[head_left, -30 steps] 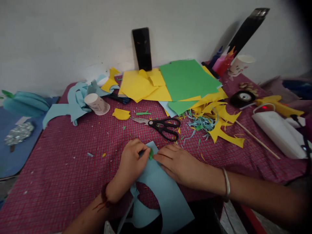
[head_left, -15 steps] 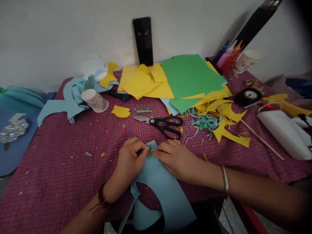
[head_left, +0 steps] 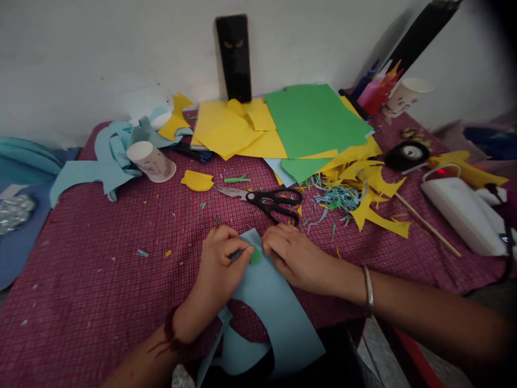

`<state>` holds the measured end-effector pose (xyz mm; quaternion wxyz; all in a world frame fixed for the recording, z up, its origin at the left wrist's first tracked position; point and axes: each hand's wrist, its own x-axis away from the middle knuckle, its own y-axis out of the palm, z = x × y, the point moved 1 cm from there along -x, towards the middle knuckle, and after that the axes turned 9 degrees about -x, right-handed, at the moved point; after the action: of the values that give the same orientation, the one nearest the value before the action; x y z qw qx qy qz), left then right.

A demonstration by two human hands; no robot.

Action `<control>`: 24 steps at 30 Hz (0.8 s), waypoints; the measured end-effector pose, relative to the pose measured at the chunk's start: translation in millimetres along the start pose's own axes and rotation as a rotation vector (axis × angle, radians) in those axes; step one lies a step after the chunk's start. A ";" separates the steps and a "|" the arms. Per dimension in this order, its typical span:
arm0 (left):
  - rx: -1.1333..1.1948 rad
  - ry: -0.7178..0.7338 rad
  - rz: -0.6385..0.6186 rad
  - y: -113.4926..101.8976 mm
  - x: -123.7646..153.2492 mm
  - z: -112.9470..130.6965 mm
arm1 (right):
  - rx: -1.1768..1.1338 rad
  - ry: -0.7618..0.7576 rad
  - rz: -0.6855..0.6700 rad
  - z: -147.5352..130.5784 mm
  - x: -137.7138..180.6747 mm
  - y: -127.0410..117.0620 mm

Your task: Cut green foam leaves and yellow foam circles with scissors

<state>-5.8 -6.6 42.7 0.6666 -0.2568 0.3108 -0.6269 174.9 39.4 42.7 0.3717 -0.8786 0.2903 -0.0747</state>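
A light blue sheet of paper [head_left: 278, 307] with a rounded cut-out hangs partly over the near table edge. Above its upper end, my left hand [head_left: 220, 264] pinches a small green paper piece [head_left: 255, 255] between thumb and forefinger. My right hand [head_left: 297, 258] rests at the sheet's right edge with its fingers curled in; whether they grip the paper is hidden. Just beyond both hands lie black-handled scissors [head_left: 264, 198], blades pointing left. A small yellow paper cut-out [head_left: 197, 180] sits by the blade tips.
Yellow sheets [head_left: 230, 132] and green sheets [head_left: 319, 118] lie at the back below a leaning phone [head_left: 233, 59]. A paper cup [head_left: 151, 161] stands left among blue scraps. Shredded paper [head_left: 337, 196], a wooden stick [head_left: 428, 225], a yellow glue gun [head_left: 468, 167] and a white power box [head_left: 464, 215] are right.
My right hand's fingers have drawn back from the green piece and curled at the sheet's edge. More of the green piece shows now, still in my left hand's pinch.
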 end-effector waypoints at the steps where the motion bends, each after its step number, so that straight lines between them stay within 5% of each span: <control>1: -0.079 0.036 0.019 2.5 0.4 -0.8 | 0.008 -0.003 -0.008 0.1 -0.3 -0.3; 8: -0.243 0.055 0.040 3.5 -2.2 -3.7 | 0.039 -0.041 -0.048 0.7 1.5 -1.2; 20: -0.159 0.074 0.082 -6.7 -1.2 -7.1 | 0.266 -0.062 -0.083 -0.9 2.2 7.2; 24: -0.325 0.381 0.071 -24.6 9.5 -13.0 | 0.290 -0.081 -0.077 0.0 1.9 8.8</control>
<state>-31.8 -17.5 51.1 0.5675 -0.2266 0.5364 -0.5821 172.4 33.5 36.4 0.5029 -0.8285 0.2276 -0.0946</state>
